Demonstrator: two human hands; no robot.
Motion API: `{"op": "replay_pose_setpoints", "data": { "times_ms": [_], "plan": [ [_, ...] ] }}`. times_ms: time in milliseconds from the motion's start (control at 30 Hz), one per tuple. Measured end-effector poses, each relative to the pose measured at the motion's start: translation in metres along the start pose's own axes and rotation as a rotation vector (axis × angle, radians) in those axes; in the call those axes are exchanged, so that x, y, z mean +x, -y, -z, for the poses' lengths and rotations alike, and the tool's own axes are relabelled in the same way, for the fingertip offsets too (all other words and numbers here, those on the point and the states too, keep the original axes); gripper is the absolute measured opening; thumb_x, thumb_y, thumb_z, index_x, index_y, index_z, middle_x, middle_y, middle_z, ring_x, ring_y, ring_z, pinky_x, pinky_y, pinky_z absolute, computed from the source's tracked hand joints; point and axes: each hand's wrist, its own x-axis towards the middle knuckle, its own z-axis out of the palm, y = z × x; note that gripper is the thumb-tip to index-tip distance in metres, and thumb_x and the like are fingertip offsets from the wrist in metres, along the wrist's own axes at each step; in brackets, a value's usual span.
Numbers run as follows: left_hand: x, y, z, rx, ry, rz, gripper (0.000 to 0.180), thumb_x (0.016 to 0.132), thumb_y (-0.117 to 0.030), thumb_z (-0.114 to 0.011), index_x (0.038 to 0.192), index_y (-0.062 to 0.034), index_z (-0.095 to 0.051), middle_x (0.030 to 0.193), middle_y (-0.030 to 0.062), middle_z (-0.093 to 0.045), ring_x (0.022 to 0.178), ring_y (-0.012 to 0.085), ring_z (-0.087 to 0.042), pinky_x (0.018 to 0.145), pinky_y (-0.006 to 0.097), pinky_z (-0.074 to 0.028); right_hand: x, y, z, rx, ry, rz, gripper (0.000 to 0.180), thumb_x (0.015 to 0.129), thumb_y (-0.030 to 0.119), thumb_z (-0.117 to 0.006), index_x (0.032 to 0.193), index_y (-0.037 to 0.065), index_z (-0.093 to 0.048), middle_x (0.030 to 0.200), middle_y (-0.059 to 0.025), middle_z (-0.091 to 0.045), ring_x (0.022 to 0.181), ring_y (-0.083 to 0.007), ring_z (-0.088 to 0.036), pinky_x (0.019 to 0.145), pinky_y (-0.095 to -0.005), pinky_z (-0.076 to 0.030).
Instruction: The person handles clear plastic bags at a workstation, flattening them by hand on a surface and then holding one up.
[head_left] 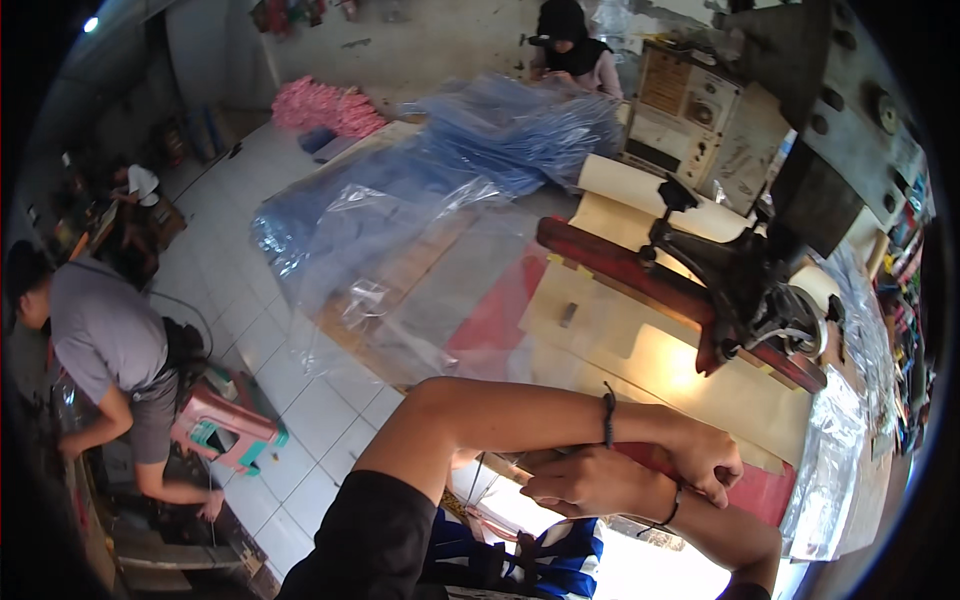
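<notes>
With the forearms crossed in front of the worktop (350, 340), the person appears to be at rest rather than handling anything, so doing this moment well is mostly a matter of keeping clear: both hands should stay on the near side of the red bar (622, 276) and the black metal frame (690, 240) above it, and the sleeves and bracelets away from the machine. The cream sheet (620, 345) lies on the worktop on the near side of the bar, and is best kept flat, with the small metal piece (568, 315) on it kept in mind before anything is pressed. The red sheet (770, 497) shows beyond the crossed arms, along the cream sheet's near edge, just beside the left hand (705, 462). That hand hangs at the right, over the right forearm (715, 525), its fingers bent down and inward with nothing seen in them; whether the tips press together or touch the forearm cannot be told. The right hand (582, 482) lies below the left forearm (530, 415), pointing left, its fingers curled; nothing shows in its grasp, but the palm is hidden, so how tightly they close cannot be told.
</notes>
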Motion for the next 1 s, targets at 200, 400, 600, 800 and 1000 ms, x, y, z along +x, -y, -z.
{"op": "replay_pose_setpoints", "data": {
  "times_ms": [200, 400, 600, 800, 1000],
  "plan": [
    [0.014, 0.008, -0.005, -0.035, 0.054, 0.065, 0.033, 0.087, -0.037, -0.07, 0.09, -0.0038, -0.068, 0.084, 0.0086, -0.071, 0.08, 0.0224, -0.068, 0.072, 0.036, -0.051, -0.008, -0.002, -0.001, 0.002, -0.018, -0.026, 0.01, 0.078, 0.009, -0.067, 0.085, 0.011, -0.061, 0.063, -0.0032, -0.053, 0.052, -0.0211, -0.058, 0.049, -0.0359, -0.049],
    [0.006, -0.011, 0.001, 0.151, 0.093, 0.11, 0.035, 0.091, -0.041, -0.062, 0.099, -0.0083, -0.071, 0.09, 0.0115, -0.071, 0.089, 0.028, -0.067, 0.079, 0.041, -0.05, -0.003, -0.004, -0.004, 0.002, -0.041, 0.041, 0.015, 0.076, 0.01, -0.074, 0.072, 0.012, -0.06, 0.064, -0.0029, -0.054, 0.055, -0.0213, -0.057, 0.05, -0.036, -0.045],
    [-0.065, -0.11, 0.016, 0.496, -0.006, 0.274, 0.041, 0.088, -0.046, -0.062, 0.108, -0.0103, -0.07, 0.096, 0.0127, -0.072, 0.09, 0.0325, -0.067, 0.079, 0.045, -0.052, -0.017, -0.007, -0.008, 0.001, -0.025, -0.045, 0.012, 0.075, 0.006, -0.072, 0.078, 0.013, -0.062, 0.072, -0.0016, -0.057, 0.065, -0.0203, -0.059, 0.057, -0.0353, -0.045],
    [-0.23, -0.113, 0.011, 0.6, -1.266, 0.721, 0.033, 0.089, -0.037, -0.067, 0.101, -0.0059, -0.069, 0.094, 0.013, -0.07, 0.09, 0.0267, -0.068, 0.078, 0.037, -0.052, -0.011, 0.0, 0.001, -0.078, -0.03, -0.083, 0.015, 0.074, 0.007, -0.069, 0.074, 0.014, -0.055, 0.066, 0.0012, -0.055, 0.058, -0.0191, -0.06, 0.05, -0.0353, -0.045],
    [-0.342, -0.052, -0.044, 1.222, -1.589, 1.224, 0.071, 0.084, -0.042, -0.073, 0.137, -0.0003, -0.049, 0.122, 0.025, -0.058, 0.117, 0.0351, -0.054, 0.103, 0.046, -0.037, -0.001, 0.01, -0.001, -0.079, -0.03, -0.043, 0.022, 0.074, 0.009, -0.069, 0.07, 0.013, -0.047, 0.066, -0.0005, -0.054, 0.058, -0.0216, -0.059, 0.049, -0.0357, -0.044]
  ]
}}
